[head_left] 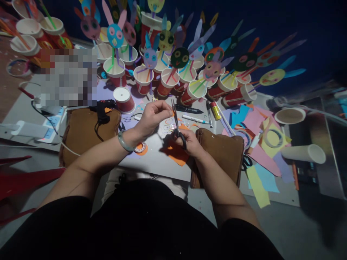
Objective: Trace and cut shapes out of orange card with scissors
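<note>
Black-handled scissors (177, 131) are gripped in my right hand (188, 142), their blades pointing away from me and slightly apart. Close to the blades' left side, my left hand (154, 117) is pinched with thumb and fingertips together; a small bit of orange shows by the fingertips, too small to make out. Below both hands lies orange paper (177, 155) on the white table (157, 164). Small paper scraps (169, 126) are scattered under the scissors. A tape roll (140, 147) rests on another orange piece beneath my left wrist.
Red cups with paper rabbit faces (150, 57) fill the back. An upside-down cup (124, 99), markers (195, 119) and a glue stick (215, 110) lie nearer. Brown cushions (221, 153) flank my arms. Colored paper (253, 121) lies at right.
</note>
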